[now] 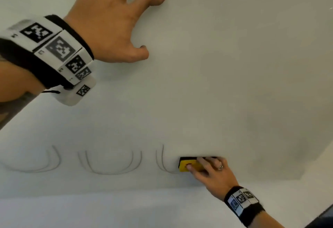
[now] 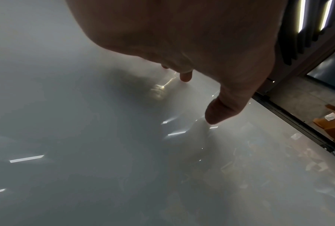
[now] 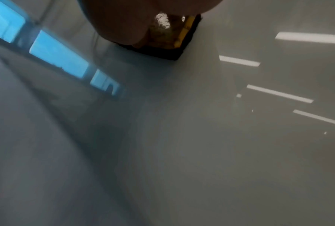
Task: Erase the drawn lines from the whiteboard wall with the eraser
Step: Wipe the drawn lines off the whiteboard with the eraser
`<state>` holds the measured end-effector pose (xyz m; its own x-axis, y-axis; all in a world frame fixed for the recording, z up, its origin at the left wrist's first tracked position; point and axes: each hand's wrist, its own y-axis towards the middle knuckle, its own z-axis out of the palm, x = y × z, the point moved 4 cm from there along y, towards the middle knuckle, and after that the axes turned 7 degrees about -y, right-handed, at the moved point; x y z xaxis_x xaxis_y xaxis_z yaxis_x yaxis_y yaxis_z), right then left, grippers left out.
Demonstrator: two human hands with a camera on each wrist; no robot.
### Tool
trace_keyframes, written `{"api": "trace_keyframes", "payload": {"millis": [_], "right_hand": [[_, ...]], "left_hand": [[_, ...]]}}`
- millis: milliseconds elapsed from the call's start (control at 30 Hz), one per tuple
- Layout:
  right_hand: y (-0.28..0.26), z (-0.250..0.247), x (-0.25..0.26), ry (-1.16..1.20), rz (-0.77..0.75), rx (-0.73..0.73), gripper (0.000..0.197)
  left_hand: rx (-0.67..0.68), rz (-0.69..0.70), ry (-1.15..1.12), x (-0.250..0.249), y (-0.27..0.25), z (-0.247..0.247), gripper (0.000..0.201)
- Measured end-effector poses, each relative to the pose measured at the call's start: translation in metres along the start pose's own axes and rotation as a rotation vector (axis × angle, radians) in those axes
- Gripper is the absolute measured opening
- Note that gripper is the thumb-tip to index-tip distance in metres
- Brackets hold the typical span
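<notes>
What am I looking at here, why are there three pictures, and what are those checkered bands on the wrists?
No machine here: a person is cleaning a whiteboard wall with bare hands. The big picture comes from a camera on their head. The other two come from cameras strapped to each wrist, looking along the hand. The checkered bands are printed black-and-white square patterns worn on the wrists, probably tracking markers.

The left hand rests spread open on the wall; its wrist picture shows the thumb touching the glossy surface. The right hand holds a yellow eraser with a black pad against the wall. Its wrist picture is blurred but shows the eraser's corner.

Faint curved lines remain left of the eraser.
</notes>
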<state>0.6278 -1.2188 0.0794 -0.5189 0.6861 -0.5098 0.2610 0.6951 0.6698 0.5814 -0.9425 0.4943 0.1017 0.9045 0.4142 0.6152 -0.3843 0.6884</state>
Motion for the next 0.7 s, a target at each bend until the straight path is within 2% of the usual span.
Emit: {"api": "trace_keyframes", "payload": {"millis": [133,200,267,367,433,500,567,700], "right_hand": [[0.090,-0.054,-0.056,0.001,0.326,-0.304,0.057],[0.111,-0.059,-0.050,0.013,0.352,-0.370,0.060],[0.100,-0.041,-0.014,0.015,0.173,-0.304,0.054],[0.038,0.001,0.043,0.023,-0.219,-0.031,0.043],[0.014,0.012,0.045,0.028,-0.340,0.091,0.040],[0.027,0.004,0.032,0.050,-0.361,0.060,0.040],[0.067,-0.021,0.012,0.048,-0.281,-0.076,0.045],[0.153,-0.062,-0.007,0.081,0.119,-0.306,0.054]], "left_hand": [[0.034,-0.025,-0.017,-0.002,0.001,0.000,0.092],[0.041,-0.010,-0.037,-0.001,0.001,-0.002,0.089],[0.049,0.005,-0.048,0.001,-0.002,-0.006,0.088],[0.042,-0.003,-0.100,0.009,-0.009,-0.018,0.081],[0.017,-0.020,-0.129,0.019,-0.020,-0.026,0.076],[-0.008,-0.050,-0.110,0.037,-0.036,-0.030,0.074],[-0.013,-0.067,-0.078,0.055,-0.051,-0.028,0.075],[-0.037,-0.112,-0.058,0.083,-0.071,-0.015,0.076]]}}
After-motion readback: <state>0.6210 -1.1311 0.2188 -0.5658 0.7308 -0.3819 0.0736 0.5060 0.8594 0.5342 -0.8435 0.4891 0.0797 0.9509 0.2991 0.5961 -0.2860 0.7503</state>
